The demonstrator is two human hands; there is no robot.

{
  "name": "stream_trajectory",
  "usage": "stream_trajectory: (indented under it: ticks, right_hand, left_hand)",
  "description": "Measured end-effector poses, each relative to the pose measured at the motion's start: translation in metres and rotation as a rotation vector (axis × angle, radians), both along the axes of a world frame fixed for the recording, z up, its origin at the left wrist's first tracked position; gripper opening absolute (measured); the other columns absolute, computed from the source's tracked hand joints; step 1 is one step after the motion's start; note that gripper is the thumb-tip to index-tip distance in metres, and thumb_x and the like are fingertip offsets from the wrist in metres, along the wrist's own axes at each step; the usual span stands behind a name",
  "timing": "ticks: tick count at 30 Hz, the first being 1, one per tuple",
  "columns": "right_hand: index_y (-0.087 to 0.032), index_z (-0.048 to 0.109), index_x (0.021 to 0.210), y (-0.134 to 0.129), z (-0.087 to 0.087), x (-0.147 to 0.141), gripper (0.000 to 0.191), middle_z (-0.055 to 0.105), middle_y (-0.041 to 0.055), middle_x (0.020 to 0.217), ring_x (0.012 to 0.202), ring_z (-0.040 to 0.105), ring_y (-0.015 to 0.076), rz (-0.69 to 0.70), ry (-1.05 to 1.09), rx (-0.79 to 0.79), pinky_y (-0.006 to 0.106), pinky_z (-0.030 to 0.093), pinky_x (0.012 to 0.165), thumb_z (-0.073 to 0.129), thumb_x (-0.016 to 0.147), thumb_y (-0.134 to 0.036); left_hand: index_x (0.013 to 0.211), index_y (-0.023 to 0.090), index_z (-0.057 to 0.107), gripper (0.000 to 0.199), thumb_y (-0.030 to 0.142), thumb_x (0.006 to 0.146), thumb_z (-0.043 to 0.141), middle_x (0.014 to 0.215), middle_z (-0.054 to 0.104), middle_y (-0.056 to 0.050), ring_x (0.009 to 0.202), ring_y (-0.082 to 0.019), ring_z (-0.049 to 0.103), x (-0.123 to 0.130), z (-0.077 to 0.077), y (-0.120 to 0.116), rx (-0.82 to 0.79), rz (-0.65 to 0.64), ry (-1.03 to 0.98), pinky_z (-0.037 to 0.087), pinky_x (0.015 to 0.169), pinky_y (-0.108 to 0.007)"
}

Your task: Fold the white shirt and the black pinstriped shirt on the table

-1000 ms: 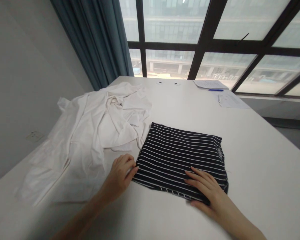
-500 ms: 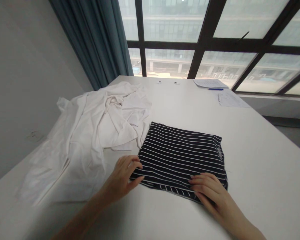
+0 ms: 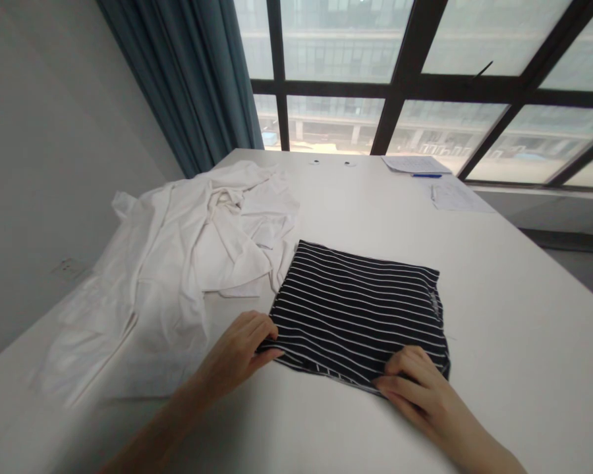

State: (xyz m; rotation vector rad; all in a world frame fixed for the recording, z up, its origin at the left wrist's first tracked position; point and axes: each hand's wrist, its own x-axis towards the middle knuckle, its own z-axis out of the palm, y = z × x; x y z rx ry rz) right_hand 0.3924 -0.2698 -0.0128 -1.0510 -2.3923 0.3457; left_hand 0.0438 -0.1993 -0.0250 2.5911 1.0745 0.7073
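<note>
A folded black cloth with white stripes (image 3: 358, 299) lies flat on the white table, its kind of garment not clear. My left hand (image 3: 242, 345) pinches its near left corner between thumb and fingers. Along the near edge, toward the right, my right hand (image 3: 415, 382) has its fingers curled and closed on the fabric. Between the two hands the near edge shows a narrow strip of the layer beneath.
Crumpled white cloth (image 3: 178, 263) covers the table's left side and touches the striped cloth's far left corner. Papers (image 3: 418, 164) and a blue pen (image 3: 426, 176) lie at the far right. A blue curtain (image 3: 192, 79) and windows stand behind the white table (image 3: 514, 296).
My right hand's fingers have curled from lying flat to gripping the near edge. My left fingers have closed on the corner. Less of the under layer's strip shows now.
</note>
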Motion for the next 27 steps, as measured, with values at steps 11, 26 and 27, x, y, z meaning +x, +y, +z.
stream_trajectory:
  ticks: [11, 26, 27]
  right_hand:
    - [-0.025, 0.064, 0.101, 0.000, -0.009, 0.001, 0.013, 0.066, 0.0031, 0.089, 0.086, 0.060, 0.0170, -0.037, -0.054, -0.150, 0.033, 0.047, 0.079, 0.053, 0.095, -0.021]
    - [-0.028, 0.071, 0.097, 0.004, -0.013, 0.009, 0.021, 0.063, 0.0030, 0.088, 0.088, 0.060, 0.0171, 0.015, -0.034, -0.311, 0.034, 0.046, 0.081, 0.051, 0.097, -0.031]
    - [-0.029, 0.071, 0.097, 0.004, -0.010, 0.008, 0.021, 0.063, 0.0028, 0.088, 0.088, 0.060, 0.0170, 0.012, -0.033, -0.322, 0.035, 0.046, 0.082, 0.051, 0.097, -0.031]
  left_hand:
    - [0.088, 0.020, 0.049, 0.030, -0.003, 0.070, 0.046, 0.088, 0.058, -0.003, 0.085, -0.020, 0.050, 0.003, 0.003, -0.003, -0.036, 0.023, 0.040, 0.041, 0.079, -0.033]
    - [0.080, 0.020, 0.050, 0.033, -0.004, 0.062, 0.038, 0.086, 0.056, -0.003, 0.087, -0.019, 0.050, 0.001, 0.007, -0.002, -0.181, -0.016, -0.023, 0.042, 0.079, -0.031]
    - [0.080, 0.020, 0.050, 0.033, -0.004, 0.062, 0.038, 0.087, 0.056, -0.003, 0.087, -0.019, 0.050, 0.001, 0.007, -0.001, -0.189, -0.020, -0.019, 0.042, 0.078, -0.030]
